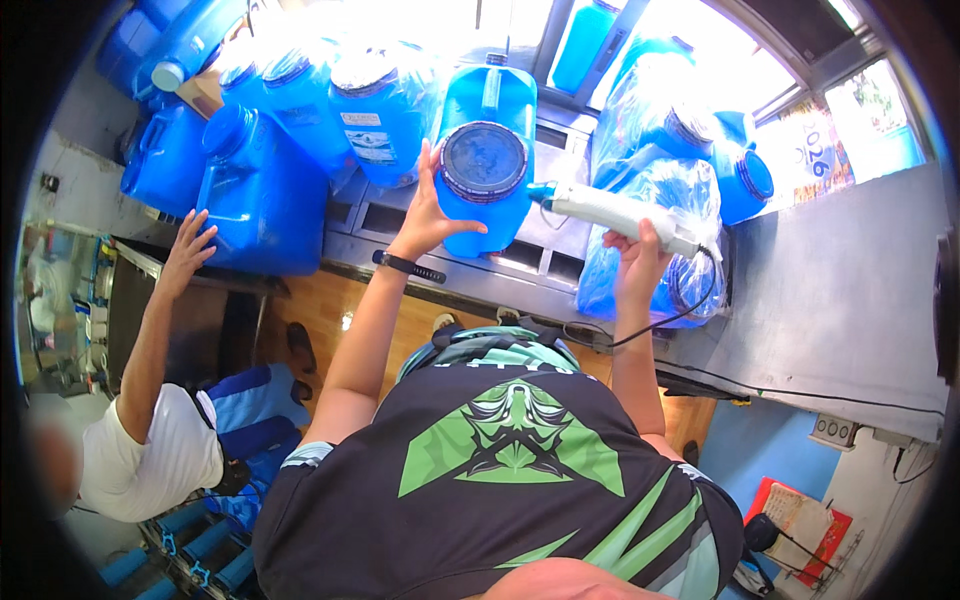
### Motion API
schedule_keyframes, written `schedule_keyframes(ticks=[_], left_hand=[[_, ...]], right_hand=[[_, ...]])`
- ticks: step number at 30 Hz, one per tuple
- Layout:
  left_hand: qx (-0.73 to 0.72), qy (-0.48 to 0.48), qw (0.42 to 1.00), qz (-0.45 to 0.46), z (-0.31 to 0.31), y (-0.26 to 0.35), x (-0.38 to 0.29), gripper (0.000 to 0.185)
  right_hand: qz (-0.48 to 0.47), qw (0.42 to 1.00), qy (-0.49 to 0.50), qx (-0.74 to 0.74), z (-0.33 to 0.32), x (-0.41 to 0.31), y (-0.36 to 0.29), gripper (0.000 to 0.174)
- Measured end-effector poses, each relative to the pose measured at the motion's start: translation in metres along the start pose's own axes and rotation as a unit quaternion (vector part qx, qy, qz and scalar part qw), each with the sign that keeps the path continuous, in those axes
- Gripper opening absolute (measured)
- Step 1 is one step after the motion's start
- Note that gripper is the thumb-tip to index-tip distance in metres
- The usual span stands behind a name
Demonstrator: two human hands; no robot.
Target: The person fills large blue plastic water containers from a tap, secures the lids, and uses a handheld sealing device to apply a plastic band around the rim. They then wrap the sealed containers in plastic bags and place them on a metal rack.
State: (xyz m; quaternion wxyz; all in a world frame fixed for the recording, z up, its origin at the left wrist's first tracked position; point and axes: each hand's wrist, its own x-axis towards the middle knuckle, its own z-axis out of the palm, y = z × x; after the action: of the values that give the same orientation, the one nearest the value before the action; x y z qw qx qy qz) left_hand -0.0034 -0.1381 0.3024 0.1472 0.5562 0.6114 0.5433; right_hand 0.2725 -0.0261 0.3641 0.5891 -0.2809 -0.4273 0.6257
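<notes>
A blue plastic water container stands upright in front of me, its round dark-blue cap banded at the rim with a printed strip. My left hand rests against the left side of this container near the cap, thumb spread towards the front. In my right hand is a white corded heat gun or hair dryer; its teal nozzle points at the cap's right side from close by. The black cord hangs from its rear end past my right forearm.
Several blue containers, some in clear plastic, stand left and right along the metal counter. At the left, another person's hand is beside a large blue container. A black cable crosses the counter at the right.
</notes>
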Motion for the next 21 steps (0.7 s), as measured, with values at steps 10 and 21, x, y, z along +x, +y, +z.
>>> schedule_keyframes(ticks=[10,21], left_hand=[[0.019,-0.034,0.999,0.014,-0.002,0.013,-0.023,0.148],[0.064,-0.039,0.995,0.066,-0.006,0.014,-0.041,0.131]], right_hand=[[0.044,0.996,0.05,0.054,-0.007,-0.037,0.024,0.03],[0.009,0.995,0.072,0.068,0.001,-0.063,0.036,0.03]])
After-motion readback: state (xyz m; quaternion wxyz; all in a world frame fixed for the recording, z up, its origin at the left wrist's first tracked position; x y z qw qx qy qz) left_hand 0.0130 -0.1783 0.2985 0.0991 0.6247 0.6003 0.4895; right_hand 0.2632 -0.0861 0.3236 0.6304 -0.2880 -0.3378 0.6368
